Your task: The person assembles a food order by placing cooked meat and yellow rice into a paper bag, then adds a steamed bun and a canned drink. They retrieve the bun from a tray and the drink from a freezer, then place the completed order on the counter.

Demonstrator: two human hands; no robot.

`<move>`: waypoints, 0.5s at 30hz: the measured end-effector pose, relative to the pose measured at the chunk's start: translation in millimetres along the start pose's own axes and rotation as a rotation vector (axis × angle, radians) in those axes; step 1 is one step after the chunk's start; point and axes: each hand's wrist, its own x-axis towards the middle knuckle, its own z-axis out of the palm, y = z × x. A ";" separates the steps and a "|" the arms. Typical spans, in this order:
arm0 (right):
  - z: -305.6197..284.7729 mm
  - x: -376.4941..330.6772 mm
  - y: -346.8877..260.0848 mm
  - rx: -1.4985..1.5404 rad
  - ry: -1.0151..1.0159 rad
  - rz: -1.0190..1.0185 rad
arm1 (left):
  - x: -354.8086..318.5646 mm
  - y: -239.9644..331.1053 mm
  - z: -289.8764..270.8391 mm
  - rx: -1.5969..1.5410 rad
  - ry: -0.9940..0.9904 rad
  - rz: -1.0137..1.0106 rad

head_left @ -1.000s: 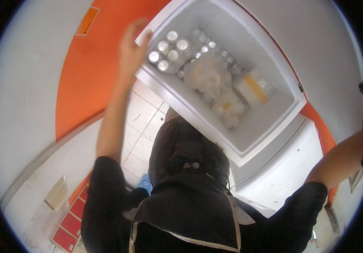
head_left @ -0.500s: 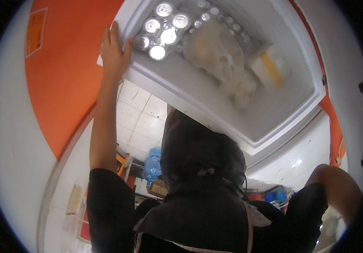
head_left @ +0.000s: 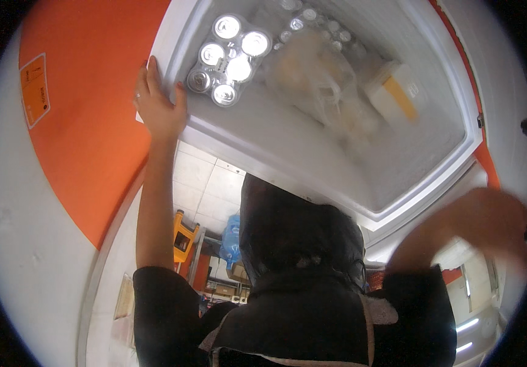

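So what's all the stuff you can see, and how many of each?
chest freezer: one, white, upper middle
cans: six, silver-topped, freezer's left end
small round tops: several, silvery, behind bagged goods
bagged goods: count unclear, cloudy, freezer's middle
box: one, white with yellow band, freezer's right
label: one, orange, far left
jug: one, blue, below freezer
clothing: black, lower middle
left hand: one, on freezer's left rim
right hand: one, blurred, right edge
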 end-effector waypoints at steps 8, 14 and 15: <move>192.3 -366.8 -0.2 -0.223 -1.172 0.995 | -4.9 1.0 -2.9 0.037 -0.009 -0.034; 168.5 -360.2 25.1 0.480 -1.243 1.688 | -3.8 1.3 -2.9 0.030 -0.007 -0.033; 153.5 -348.7 22.0 0.495 -1.209 1.685 | -3.7 1.4 -3.3 0.022 -0.004 -0.022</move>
